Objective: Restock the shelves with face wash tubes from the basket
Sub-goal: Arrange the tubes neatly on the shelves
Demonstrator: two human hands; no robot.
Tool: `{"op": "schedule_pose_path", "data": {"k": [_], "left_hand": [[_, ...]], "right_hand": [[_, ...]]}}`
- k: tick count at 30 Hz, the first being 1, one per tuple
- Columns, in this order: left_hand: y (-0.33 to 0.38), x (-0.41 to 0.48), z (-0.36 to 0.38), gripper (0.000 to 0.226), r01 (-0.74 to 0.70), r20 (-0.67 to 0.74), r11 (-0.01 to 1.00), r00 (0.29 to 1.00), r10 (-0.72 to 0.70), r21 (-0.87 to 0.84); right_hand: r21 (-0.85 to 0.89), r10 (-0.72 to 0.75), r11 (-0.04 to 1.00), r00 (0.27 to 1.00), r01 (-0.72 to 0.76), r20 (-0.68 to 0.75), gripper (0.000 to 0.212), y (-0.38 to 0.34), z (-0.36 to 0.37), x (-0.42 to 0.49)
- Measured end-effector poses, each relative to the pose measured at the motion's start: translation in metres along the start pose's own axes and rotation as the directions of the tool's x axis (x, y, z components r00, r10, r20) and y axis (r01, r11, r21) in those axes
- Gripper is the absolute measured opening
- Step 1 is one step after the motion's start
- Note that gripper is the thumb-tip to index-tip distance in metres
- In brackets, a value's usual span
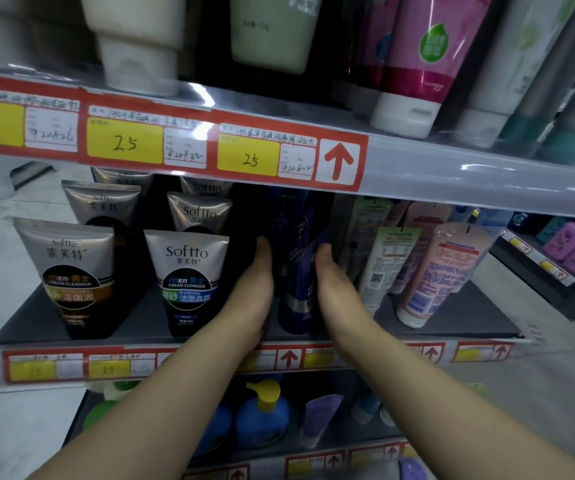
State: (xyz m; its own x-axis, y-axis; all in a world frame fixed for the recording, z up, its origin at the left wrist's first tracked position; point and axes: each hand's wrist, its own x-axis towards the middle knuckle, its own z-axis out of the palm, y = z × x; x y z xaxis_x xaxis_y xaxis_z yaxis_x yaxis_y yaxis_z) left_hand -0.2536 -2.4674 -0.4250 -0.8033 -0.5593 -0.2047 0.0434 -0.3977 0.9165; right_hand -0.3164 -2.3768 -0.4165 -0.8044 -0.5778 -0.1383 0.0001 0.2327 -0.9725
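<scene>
1. L hand [255, 282] & R hand [331, 278]: both flat, fingers look straight, pressing opp. sides of the blue tubes [298, 271]. Fingertips lost in shadow.
2. Tubes stand upright, seemingly cap-down, mid shelf [452, 317], between Softto tubes [189, 278] and pink tube [448, 271]. Basket not in view.
3. Handling, prob.: light, soft-walled, glossy so a bit slippery; tip easily on narrow caps. Best held low, nr the stiffer cap end.
4. Shelf: dark smooth board. Price strip [189, 140] overhangs, so little headroom; neighbours close both sides.
</scene>
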Motion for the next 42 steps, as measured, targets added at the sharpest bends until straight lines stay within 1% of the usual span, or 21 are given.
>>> {"op": "schedule_pose_path", "data": {"k": [2, 4, 5, 6, 7, 9, 10, 11, 14, 19, 21, 23, 25, 26, 28, 30, 33, 35, 38, 40, 42], "left_hand": [[-0.004, -0.004, -0.003, 0.057, -0.015, -0.088, 0.997, 0.996, 0.021, 0.071], [-0.007, -0.012, -0.007, 0.060, -0.023, -0.192, 0.990, 0.980, 0.049, 0.136], [-0.008, -0.016, -0.007, 0.063, -0.026, -0.210, 0.991, 0.976, 0.054, 0.131], [-0.008, -0.020, -0.006, 0.064, -0.030, -0.207, 0.993, 0.977, 0.053, 0.110], [-0.009, -0.025, -0.004, 0.063, -0.032, -0.186, 0.995, 0.981, 0.049, 0.092], [-0.010, -0.034, 0.004, 0.055, -0.018, -0.113, 0.998, 0.993, 0.026, 0.067], [-0.009, -0.039, 0.007, 0.053, -0.011, -0.069, 0.999, 0.997, 0.015, 0.048], [-0.009, -0.042, 0.010, 0.050, -0.009, -0.030, 0.999, 1.000, 0.010, 0.031], [-0.007, -0.044, 0.015, 0.045, -0.034, 0.024, 0.999, 0.999, 0.033, 0.014], [-0.005, -0.037, 0.013, 0.042, -0.055, -0.003, 0.996, 0.998, 0.055, 0.063], [-0.005, -0.034, 0.009, 0.040, -0.055, -0.003, 0.994, 0.998, 0.056, 0.094], [-0.004, -0.035, 0.007, 0.038, -0.051, -0.009, 0.991, 0.999, 0.053, 0.122], [-0.004, -0.038, 0.005, 0.043, -0.053, -0.023, 0.983, 0.998, 0.058, 0.174], [-0.003, -0.040, 0.004, 0.046, -0.052, -0.034, 0.979, 0.998, 0.060, 0.198], [-0.001, -0.046, 0.003, 0.046, -0.062, -0.048, 0.966, 0.996, 0.076, 0.252], [0.001, -0.056, 0.001, 0.031, -0.101, -0.039, 0.944, 0.992, 0.119, 0.315], [0.004, -0.070, -0.001, 0.022, -0.171, 0.012, 0.895, 0.983, 0.183, 0.412], [0.004, -0.075, -0.003, 0.027, -0.198, 0.045, 0.851, 0.978, 0.202, 0.486], [0.001, -0.078, -0.009, 0.035, -0.212, 0.087, 0.800, 0.976, 0.197, 0.562], [0.001, -0.082, -0.011, 0.035, -0.226, 0.115, 0.765, 0.974, 0.197, 0.603], [0.001, -0.087, -0.011, 0.033, -0.217, 0.103, 0.729, 0.975, 0.199, 0.649]], "right_hand": [[0.003, 0.011, 1.000, 1.000, -0.011, -0.010, 0.052, 0.001, -0.002, -0.003], [-0.010, -0.007, 1.000, 1.000, 0.007, -0.026, 0.043, 0.001, -0.006, -0.003], [-0.004, -0.016, 1.000, 0.999, 0.016, -0.037, 0.037, 0.001, -0.008, -0.001], [0.018, -0.021, 1.000, 0.999, 0.021, -0.036, 0.039, 0.000, -0.009, 0.000], [0.053, -0.027, 0.998, 0.999, 0.028, -0.022, 0.054, 0.000, -0.009, 0.002], [0.130, -0.033, 0.991, 0.999, 0.028, 0.034, 0.093, 0.005, -0.007, 0.007], [0.157, -0.037, 0.987, 0.997, 0.025, 0.071, 0.107, 0.008, -0.006, 0.009], [0.174, -0.048, 0.984, 0.993, 0.029, 0.107, 0.112, 0.010, -0.005, 0.009], [0.171, -0.061, 0.985, 0.988, 0.036, 0.140, 0.107, 0.013, -0.004, 0.008], [0.108, -0.047, 0.994, 0.985, 0.029, 0.166, 0.103, 0.015, -0.008, 0.007], [0.064, -0.062, 0.997, 0.985, 0.052, 0.158, 0.095, 0.012, -0.010, 0.003], [-0.008, -0.060, 0.998, 0.987, 0.062, 0.147, 0.077, 0.009, -0.015, -0.001], [-0.111, -0.053, 0.991, 0.980, 0.075, 0.191, 0.051, 0.007, -0.022, -0.006], [-0.171, -0.051, 0.981, 0.973, 0.091, 0.226, 0.043, 0.005, -0.026, -0.010], [-0.299, -0.064, 0.944, 0.965, 0.141, 0.255, 0.043, 0.004, -0.030, -0.016], [-0.373, -0.110, 0.907, 0.966, 0.193, 0.233, 0.046, 0.006, -0.030, -0.020], [-0.317, -0.169, 0.924, 0.971, 0.215, 0.167, 0.044, 0.014, -0.022, -0.027], [-0.326, -0.215, 0.913, 0.968, 0.245, 0.126, 0.043, 0.017, -0.018, -0.031], [-0.356, -0.256, 0.891, 0.960, 0.281, 0.115, 0.043, 0.017, -0.017, -0.035], [-0.383, -0.277, 0.875, 0.955, 0.295, 0.102, 0.043, 0.019, -0.016, -0.037], [-0.432, -0.299, 0.850, 0.951, 0.303, 0.078, 0.042, 0.021, -0.016, -0.040]]}}
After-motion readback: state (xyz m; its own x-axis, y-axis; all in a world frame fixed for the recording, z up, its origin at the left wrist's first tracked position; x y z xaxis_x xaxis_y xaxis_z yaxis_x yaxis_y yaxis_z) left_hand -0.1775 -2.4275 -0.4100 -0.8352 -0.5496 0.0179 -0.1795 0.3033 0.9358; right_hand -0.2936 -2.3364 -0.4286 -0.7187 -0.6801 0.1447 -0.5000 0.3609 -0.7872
